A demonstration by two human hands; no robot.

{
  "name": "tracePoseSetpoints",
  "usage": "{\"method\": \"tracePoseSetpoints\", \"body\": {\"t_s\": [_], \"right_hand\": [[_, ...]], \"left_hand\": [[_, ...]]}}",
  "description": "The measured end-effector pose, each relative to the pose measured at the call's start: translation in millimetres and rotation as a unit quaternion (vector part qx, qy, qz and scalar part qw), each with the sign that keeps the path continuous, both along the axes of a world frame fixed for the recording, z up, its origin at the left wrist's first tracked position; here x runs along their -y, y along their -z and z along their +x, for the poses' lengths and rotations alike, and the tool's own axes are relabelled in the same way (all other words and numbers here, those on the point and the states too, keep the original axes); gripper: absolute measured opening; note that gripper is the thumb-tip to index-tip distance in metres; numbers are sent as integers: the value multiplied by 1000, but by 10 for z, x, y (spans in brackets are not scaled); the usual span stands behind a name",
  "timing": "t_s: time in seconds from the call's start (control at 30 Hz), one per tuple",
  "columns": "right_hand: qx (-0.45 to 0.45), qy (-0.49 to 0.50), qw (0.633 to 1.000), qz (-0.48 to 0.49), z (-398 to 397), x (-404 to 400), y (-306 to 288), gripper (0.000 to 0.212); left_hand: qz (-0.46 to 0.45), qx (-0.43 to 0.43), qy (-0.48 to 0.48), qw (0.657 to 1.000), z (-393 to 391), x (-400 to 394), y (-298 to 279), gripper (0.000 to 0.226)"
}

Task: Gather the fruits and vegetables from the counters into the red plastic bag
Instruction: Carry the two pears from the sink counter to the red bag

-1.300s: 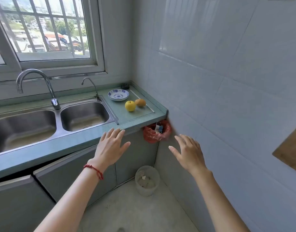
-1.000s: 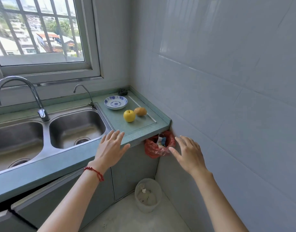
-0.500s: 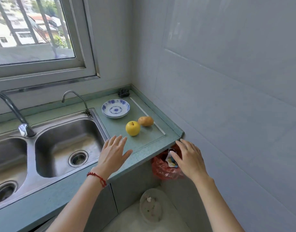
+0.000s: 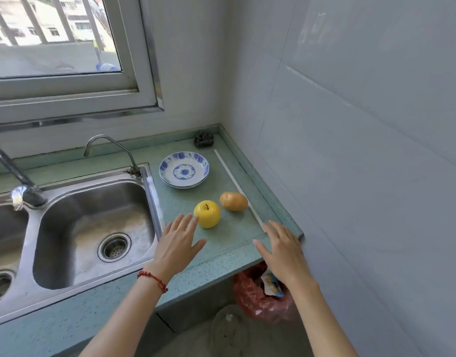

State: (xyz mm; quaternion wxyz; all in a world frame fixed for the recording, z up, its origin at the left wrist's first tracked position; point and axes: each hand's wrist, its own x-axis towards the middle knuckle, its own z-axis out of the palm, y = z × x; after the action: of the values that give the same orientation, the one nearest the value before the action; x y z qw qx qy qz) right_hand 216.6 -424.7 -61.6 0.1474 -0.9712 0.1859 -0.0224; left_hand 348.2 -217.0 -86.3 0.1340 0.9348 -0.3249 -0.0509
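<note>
Your left hand (image 4: pixel 176 244) hovers flat and empty over the counter (image 4: pixel 229 243), fingertips just beside the apple (image 4: pixel 207 213); a careless nudge could roll it toward the sink (image 4: pixel 93 228). The pear (image 4: pixel 233 201) lies just beyond, near the wall. Your right hand (image 4: pixel 282 251), spread and holding nothing, floats above the counter's corner, and the red bag (image 4: pixel 257 302) hangs below it, partly hidden, so a blind drop could miss its mouth

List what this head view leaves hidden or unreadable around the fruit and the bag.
- Red plastic bag: partly hidden by the counter edge and the right hand; contents unclear apart from a wrapper.
- Bin below: blurred, contents unreadable.
- Left sink basin: cut off by the frame edge.
- Dark object in the corner: too small to identify.
- Other counters: out of view.
</note>
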Motion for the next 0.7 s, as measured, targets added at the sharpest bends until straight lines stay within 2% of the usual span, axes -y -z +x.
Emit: {"method": "tracePoseSetpoints", "body": {"t_s": [0.17,0.33,0.5,0.7], "right_hand": [[-17,-12,1000,15,306,123,150,58],[-21,-9,1000,20,575,198,299,56],[-22,11,999,42,783,207,395,58],[4,21,999,39,994,268,483,74]], "left_hand": [[1,-30,-7,1000,177,185,124,72],[-51,-71,-23,996,407,395,262,81],[-153,-180,-104,966,630,584,401,91],[-180,-235,-130,946,761,682,591,100]]}}
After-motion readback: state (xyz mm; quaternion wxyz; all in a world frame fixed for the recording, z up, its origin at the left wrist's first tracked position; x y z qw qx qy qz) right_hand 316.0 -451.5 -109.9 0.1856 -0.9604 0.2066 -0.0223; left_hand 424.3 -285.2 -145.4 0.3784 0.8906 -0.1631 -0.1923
